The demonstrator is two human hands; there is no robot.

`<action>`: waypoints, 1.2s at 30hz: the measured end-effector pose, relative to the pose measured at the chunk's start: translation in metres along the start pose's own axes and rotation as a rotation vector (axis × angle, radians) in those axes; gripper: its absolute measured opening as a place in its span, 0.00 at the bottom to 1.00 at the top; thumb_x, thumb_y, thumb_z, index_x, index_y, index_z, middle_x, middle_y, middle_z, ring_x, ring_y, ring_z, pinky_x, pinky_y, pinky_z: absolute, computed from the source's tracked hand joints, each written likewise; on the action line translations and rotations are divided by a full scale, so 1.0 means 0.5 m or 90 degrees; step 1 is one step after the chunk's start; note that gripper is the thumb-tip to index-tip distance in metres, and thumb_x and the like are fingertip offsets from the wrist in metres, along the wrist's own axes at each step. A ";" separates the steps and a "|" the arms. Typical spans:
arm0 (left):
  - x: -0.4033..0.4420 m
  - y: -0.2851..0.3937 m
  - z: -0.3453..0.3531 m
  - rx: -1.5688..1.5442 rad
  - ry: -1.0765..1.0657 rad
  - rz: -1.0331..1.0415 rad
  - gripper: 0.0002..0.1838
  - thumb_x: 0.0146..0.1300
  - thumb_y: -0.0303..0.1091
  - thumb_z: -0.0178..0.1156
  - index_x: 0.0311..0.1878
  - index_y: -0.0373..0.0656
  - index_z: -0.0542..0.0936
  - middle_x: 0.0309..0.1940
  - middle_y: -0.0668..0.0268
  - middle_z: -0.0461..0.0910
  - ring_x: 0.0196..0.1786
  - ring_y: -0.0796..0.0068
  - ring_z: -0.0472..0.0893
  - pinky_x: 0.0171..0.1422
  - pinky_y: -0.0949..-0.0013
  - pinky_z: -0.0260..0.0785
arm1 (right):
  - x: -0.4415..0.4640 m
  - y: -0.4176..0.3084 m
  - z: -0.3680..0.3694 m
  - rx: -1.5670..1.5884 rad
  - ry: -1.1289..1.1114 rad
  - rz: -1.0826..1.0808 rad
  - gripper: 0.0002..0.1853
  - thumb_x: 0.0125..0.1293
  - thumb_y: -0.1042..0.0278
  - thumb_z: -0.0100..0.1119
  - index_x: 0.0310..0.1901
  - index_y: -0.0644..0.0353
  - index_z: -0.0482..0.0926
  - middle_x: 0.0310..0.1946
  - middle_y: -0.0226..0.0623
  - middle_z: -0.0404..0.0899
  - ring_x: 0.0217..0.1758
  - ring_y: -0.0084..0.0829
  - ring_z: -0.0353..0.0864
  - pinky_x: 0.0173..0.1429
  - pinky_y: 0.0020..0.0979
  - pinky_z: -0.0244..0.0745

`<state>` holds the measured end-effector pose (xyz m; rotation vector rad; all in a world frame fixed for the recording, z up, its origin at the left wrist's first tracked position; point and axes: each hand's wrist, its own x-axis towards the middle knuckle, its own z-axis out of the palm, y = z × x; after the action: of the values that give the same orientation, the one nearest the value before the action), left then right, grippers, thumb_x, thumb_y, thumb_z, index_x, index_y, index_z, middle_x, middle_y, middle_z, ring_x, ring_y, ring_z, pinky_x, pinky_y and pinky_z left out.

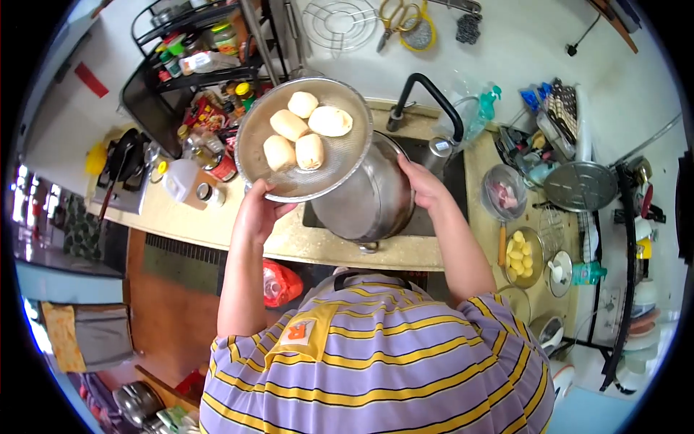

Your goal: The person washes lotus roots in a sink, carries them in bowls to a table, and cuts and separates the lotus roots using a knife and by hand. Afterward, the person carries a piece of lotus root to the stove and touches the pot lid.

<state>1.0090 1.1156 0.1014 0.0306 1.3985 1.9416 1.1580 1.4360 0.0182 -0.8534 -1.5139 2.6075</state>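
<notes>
My left hand [262, 210] grips the near rim of a round metal strainer [340, 163], thumb over the edge. Several peeled pale pieces that look like lotus root [288, 125] lie in the strainer. My right hand [426, 182] is closed on the rim of a large stainless steel pot [397, 210], which stands tilted in the sink [452, 202]. The strainer overlaps the pot's left side in view, and part of the pot's mouth is hidden behind it.
A black faucet [434, 90] arches behind the pot. Bottles and jars [211, 194] crowd the counter on the left. To the right are a bowl of meat [504, 192], a bowl of yellow peeled pieces [519, 257] and a knife with a wooden handle [502, 244].
</notes>
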 end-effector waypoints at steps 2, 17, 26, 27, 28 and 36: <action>-0.008 -0.004 0.006 -0.010 0.006 0.011 0.24 0.67 0.36 0.49 0.62 0.30 0.69 0.54 0.52 0.79 0.51 0.62 0.84 0.51 0.65 0.84 | -0.029 -0.012 0.028 -0.164 0.036 -0.024 0.23 0.75 0.48 0.55 0.58 0.60 0.78 0.49 0.35 0.82 0.50 0.26 0.80 0.55 0.32 0.76; -0.042 -0.055 -0.026 0.016 0.033 -0.109 0.21 0.67 0.36 0.44 0.55 0.27 0.67 0.49 0.42 0.80 0.47 0.46 0.86 0.50 0.64 0.84 | -0.223 0.068 0.119 -0.956 -0.335 -0.446 0.20 0.45 0.62 0.77 0.38 0.55 0.79 0.33 0.36 0.83 0.40 0.44 0.83 0.43 0.43 0.75; -0.087 -0.276 -0.035 0.117 0.177 -0.272 0.24 0.69 0.39 0.46 0.60 0.28 0.70 0.46 0.50 0.83 0.42 0.56 0.87 0.50 0.61 0.83 | -0.201 0.302 -0.015 -0.990 -0.286 -0.603 0.08 0.57 0.67 0.58 0.39 0.49 0.80 0.31 0.30 0.78 0.40 0.36 0.79 0.46 0.38 0.69; -0.088 -0.290 -0.035 0.152 0.166 -0.270 0.24 0.69 0.39 0.47 0.59 0.29 0.71 0.43 0.51 0.83 0.41 0.56 0.87 0.48 0.60 0.83 | -0.199 0.316 -0.024 -0.986 -0.274 -0.616 0.09 0.58 0.67 0.56 0.40 0.49 0.80 0.31 0.31 0.78 0.41 0.36 0.79 0.47 0.38 0.69; -0.086 -0.305 -0.033 0.179 0.171 -0.259 0.23 0.69 0.39 0.47 0.58 0.29 0.71 0.43 0.50 0.83 0.41 0.57 0.87 0.48 0.60 0.83 | -0.198 0.328 -0.034 -0.986 -0.259 -0.630 0.10 0.59 0.68 0.54 0.41 0.48 0.81 0.31 0.31 0.78 0.41 0.36 0.79 0.48 0.38 0.69; -0.013 -0.337 -0.047 0.420 0.142 -0.211 0.27 0.68 0.34 0.44 0.67 0.33 0.60 0.47 0.46 0.78 0.35 0.53 0.86 0.35 0.56 0.86 | -0.220 0.355 -0.037 -0.837 -0.236 -0.650 0.11 0.58 0.63 0.65 0.44 0.48 0.86 0.35 0.28 0.82 0.47 0.36 0.79 0.57 0.37 0.70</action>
<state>1.0950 1.1167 -0.0457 -0.1054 1.9971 1.1830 1.3058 1.3262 -0.0827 0.4980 -2.6703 0.8947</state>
